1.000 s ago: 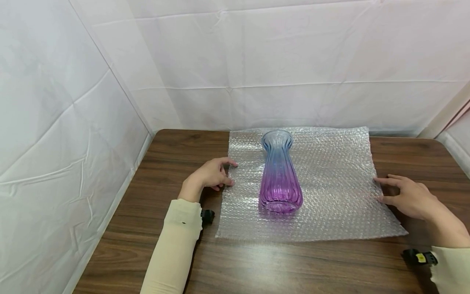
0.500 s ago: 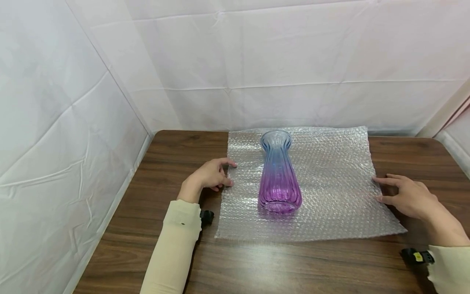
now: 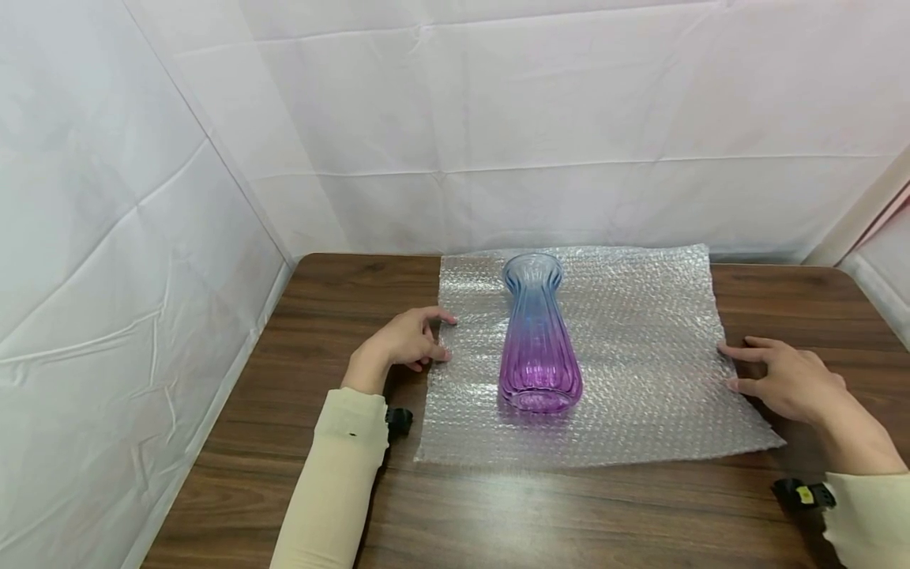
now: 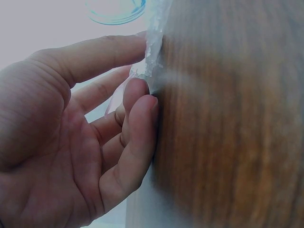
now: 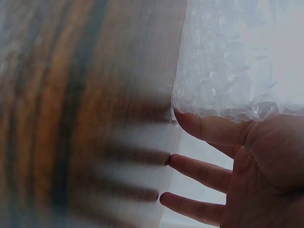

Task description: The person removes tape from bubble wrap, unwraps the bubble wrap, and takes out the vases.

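A ribbed glass vase (image 3: 540,340), blue at the flared mouth and purple at the base, lies on its side on a sheet of bubble wrap (image 3: 647,356). Its mouth points to the far side of the table. At the sheet's left edge, my left hand (image 3: 401,338) touches the wrap with thumb and index finger spread apart; the other fingers bend loosely against the tabletop in the left wrist view. My right hand (image 3: 792,379) rests at the opposite edge, its thumb (image 5: 204,127) against the wrap and its other fingers extended to the table.
The sheet lies on a brown wood-grain table (image 3: 498,514), reaching its far edge. White cloth (image 3: 569,95) hangs behind the table and along its left side. A small black wrist camera (image 3: 400,422) is strapped to the left forearm, another wrist camera (image 3: 799,494) to the right.
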`<state>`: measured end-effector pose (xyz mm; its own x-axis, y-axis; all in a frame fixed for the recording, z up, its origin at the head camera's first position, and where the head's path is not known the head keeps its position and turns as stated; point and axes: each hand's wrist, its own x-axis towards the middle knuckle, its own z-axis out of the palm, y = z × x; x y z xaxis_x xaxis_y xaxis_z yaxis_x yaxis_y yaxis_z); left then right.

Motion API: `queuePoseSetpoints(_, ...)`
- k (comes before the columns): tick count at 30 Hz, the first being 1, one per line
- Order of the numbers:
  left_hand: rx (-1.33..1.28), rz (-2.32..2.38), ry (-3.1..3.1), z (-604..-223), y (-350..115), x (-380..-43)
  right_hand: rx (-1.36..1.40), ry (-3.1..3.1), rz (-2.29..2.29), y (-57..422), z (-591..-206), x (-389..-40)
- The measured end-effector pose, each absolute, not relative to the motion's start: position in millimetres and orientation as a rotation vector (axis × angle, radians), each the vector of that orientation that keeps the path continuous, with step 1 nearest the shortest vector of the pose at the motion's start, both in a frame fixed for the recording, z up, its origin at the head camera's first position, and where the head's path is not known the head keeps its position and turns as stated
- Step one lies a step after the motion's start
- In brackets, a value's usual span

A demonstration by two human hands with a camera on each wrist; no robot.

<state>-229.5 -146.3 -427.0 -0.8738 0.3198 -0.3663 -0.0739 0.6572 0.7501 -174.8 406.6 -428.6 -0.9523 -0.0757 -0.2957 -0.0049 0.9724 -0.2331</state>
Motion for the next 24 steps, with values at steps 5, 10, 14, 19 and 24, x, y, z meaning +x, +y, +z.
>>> queuePoseSetpoints(5, 0.185, 1.117, 2.404, -427.4, -147.0, -228.3, -0.07, 2.807, -0.338, 405.7, -427.2, -174.5)
queuePoseSetpoints(10, 0.18, 1.12, 2.403, -427.0, -147.7, -227.9, -0.07, 2.811, -0.343, 405.1, -427.0, -175.4)
queuePoseSetpoints(14, 0.181, 1.116, 2.405, -426.7, -148.2, -228.1, -0.071, 2.807, -0.344, 404.9, -426.8, -175.6)
queuePoseSetpoints(19, 0.197, 1.101, 2.416, -427.3, -147.6, -229.2, -0.082, 2.81, -0.34, 405.5, -426.5, -175.3)
queuePoseSetpoints(24, 0.203, 1.103, 2.417, -426.9, -146.3, -229.2, -0.103, 2.815, -0.347, 407.9, -426.4, -175.7)
